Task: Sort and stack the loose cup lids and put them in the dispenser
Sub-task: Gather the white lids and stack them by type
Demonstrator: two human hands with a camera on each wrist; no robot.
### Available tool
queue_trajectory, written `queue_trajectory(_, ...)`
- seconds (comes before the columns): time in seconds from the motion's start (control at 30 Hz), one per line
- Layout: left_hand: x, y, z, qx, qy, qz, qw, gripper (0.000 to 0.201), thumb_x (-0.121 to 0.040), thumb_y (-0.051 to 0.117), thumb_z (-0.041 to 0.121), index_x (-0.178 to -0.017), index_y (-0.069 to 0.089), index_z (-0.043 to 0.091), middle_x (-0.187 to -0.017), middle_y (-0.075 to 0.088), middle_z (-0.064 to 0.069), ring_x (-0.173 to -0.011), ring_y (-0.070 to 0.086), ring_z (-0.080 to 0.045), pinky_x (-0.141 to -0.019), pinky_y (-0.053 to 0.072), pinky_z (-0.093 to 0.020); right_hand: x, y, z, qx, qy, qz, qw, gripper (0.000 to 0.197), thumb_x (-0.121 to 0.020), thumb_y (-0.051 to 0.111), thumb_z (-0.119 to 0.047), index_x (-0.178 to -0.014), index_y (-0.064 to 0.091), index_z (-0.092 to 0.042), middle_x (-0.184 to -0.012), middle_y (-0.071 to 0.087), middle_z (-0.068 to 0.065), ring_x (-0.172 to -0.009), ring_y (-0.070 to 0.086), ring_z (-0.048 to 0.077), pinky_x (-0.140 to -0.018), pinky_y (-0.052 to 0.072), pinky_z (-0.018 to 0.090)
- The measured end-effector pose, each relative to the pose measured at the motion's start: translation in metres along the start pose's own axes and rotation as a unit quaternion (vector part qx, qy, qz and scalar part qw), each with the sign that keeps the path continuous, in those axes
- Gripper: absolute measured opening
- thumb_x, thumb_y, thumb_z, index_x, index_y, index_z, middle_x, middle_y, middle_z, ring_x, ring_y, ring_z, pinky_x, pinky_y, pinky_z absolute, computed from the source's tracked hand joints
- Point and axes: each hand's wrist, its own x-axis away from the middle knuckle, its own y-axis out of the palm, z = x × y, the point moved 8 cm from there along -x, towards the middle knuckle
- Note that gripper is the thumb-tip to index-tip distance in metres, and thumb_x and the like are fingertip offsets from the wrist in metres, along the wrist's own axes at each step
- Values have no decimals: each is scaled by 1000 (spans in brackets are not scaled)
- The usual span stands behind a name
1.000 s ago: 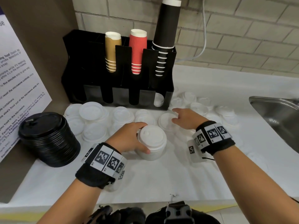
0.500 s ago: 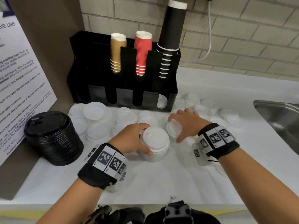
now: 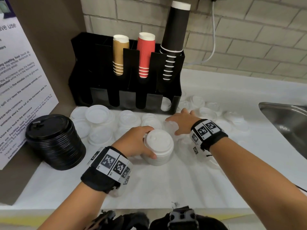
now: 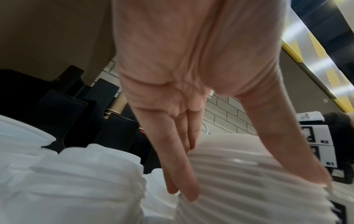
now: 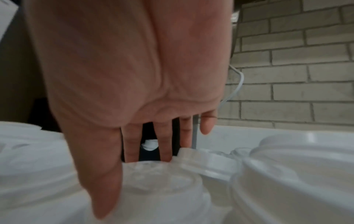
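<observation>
Stacking step: left hand [image 3: 132, 143] grips white stack [image 3: 158, 147]; right hand [image 3: 181, 122], fingers spread, lies on lid [image 5: 162, 178] beyond stack. Next, likely: pinch, lift onto stack.

The stack of white lids [image 3: 159, 147] looks like thin plastic, matt, with finely ribbed sides; the loose white lids [image 3: 98, 112] share that finish. The black lids [image 3: 55, 141] are smooth plastic with a slight sheen. The dispenser [image 3: 126, 97] is glossy black plastic. The red cups [image 3: 145, 53] are ribbed paper. The sink [image 3: 287, 120] at the counter's [image 3: 166, 183] right edge is brushed metal.
</observation>
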Motion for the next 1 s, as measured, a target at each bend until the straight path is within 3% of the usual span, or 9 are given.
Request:
queue_trajectory(0.1, 1, 0, -1, 4, 2, 1, 1000, 77, -57, 92, 16, -125, 58, 27, -118, 62, 13, -112, 57, -12, -98, 47, -33, -4, 1, 2, -32, 6, -5, 999, 67, -82, 66, -36, -139, 32, -47, -136, 45, -1, -122, 29, 27, -88, 25, 39)
queue_trajectory(0.27, 2, 1, -1, 7, 3, 5, 1000, 79, -57, 92, 16, -127, 57, 26, -119, 62, 13, -112, 57, -12, -97, 48, -32, 0, -6, 4, -85, -1, 26, 996, 69, -78, 69, -40, -137, 34, -44, -131, 48, 0, -120, 30, 27, -88, 24, 38)
queue_trajectory(0.33, 2, 1, -1, 6, 1, 5, 1000, 80, -57, 92, 16, -127, 57, 27, -118, 62, 13, -112, 57, -12, -96, 49, -33, 7, -18, 10, -144, 1, 63, 988, 67, -78, 71, -40, -136, 38, -40, -133, 48, -1, -122, 32, 28, -94, 25, 41)
queue_trajectory(0.43, 0, 2, 0, 5, 2, 5, 1000, 77, -56, 92, 17, -124, 58, 28, -117, 61, 13, -111, 57, -13, -98, 49, -37, 26, -40, 21, -351, -12, 137, 926, 60, -78, 76, -30, -130, 46, -32, -122, 52, -3, -115, 47, 22, -99, 40, 36)
queue_trajectory(0.5, 0, 2, 1, -16, 6, 12, 1000, 75, -57, 92, 20, -123, 57, 29, -118, 54, 12, -111, 55, -14, -96, 49, -36, 43, -47, 20, -485, -30, 159, 860, 52, -78, 77, -24, -121, 51, -33, -110, 53, -9, -97, 56, 13, -81, 49, 21)
queue_trajectory(0.57, -1, 2, 2, -38, 4, 16, 999, 77, -57, 92, 25, -125, 55, 31, -117, 46, 11, -111, 52, -15, -93, 49, -34, 58, -45, 12, -539, -41, 160, 826, 46, -77, 77, -23, -116, 55, -35, -107, 55, -11, -90, 59, 9, -73, 47, 17)
queue_trajectory(0.7, -1, 2, 4, -58, 6, 19, 998, 80, -59, 91, 28, -128, 53, 28, -113, 46, 10, -105, 55, -16, -94, 48, -34, 81, -27, -12, -534, -62, 168, 826, 46, -75, 78, -26, -113, 56, -41, -106, 57, -14, -91, 57, -1, -71, 45, 12)
queue_trajectory(0.8, -1, 2, 4, -64, 7, 27, 998, 91, -59, 91, 29, -137, 45, 26, -116, 45, 9, -107, 54, -15, -92, 47, -30, 91, -14, -25, -525, -52, 194, 827, 53, -72, 81, -28, -118, 57, -41, -105, 59, -16, -97, 56, 3, -72, 43, 12)
queue_trajectory(1.0, 0, 3, 2, -16, -7, 26, 999, 123, -57, 93, 25, -153, 17, 26, -131, 45, 6, -117, 51, -16, -99, 48, -36, 95, -9, -46, -475, -40, 239, 846, 54, -71, 80, -34, -121, 59, -34, -120, 59, -13, -112, 51, 9, -88, 43, 24)
